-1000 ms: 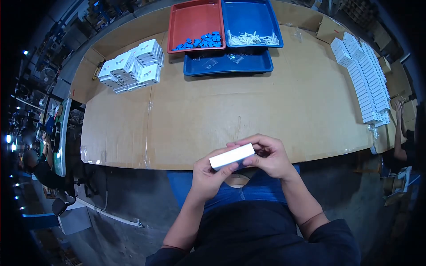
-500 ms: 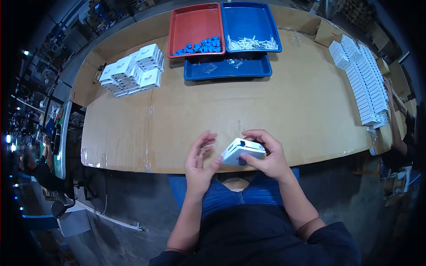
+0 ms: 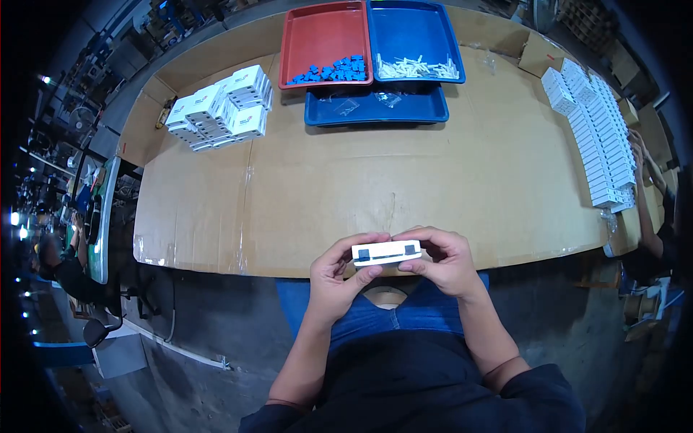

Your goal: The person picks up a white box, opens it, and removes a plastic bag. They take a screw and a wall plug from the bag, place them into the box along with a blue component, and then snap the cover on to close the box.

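A flat white plastic box (image 3: 386,250) with dark square openings at both ends of its narrow side is held level just over the table's front edge. That narrow side faces up toward me. My left hand (image 3: 342,268) grips its left end, thumb below and fingers along the far side. On the other end, my right hand (image 3: 445,263) holds it the same way, with the thumb on the near face. The fingertips on the far side are partly hidden behind the box.
Stacked white boxes (image 3: 214,112) stand at the back left, and long rows of white boxes (image 3: 595,137) at the right. A red tray (image 3: 325,36) holds blue pieces; a blue tray (image 3: 411,29) holds white pieces. Another blue tray (image 3: 375,115) sits below. A person's arm (image 3: 650,169) reaches in at right.
My left hand, earlier apart from the box with fingers spread, has closed on its left end. The box has turned from a tilt to level, its narrow side now facing me.
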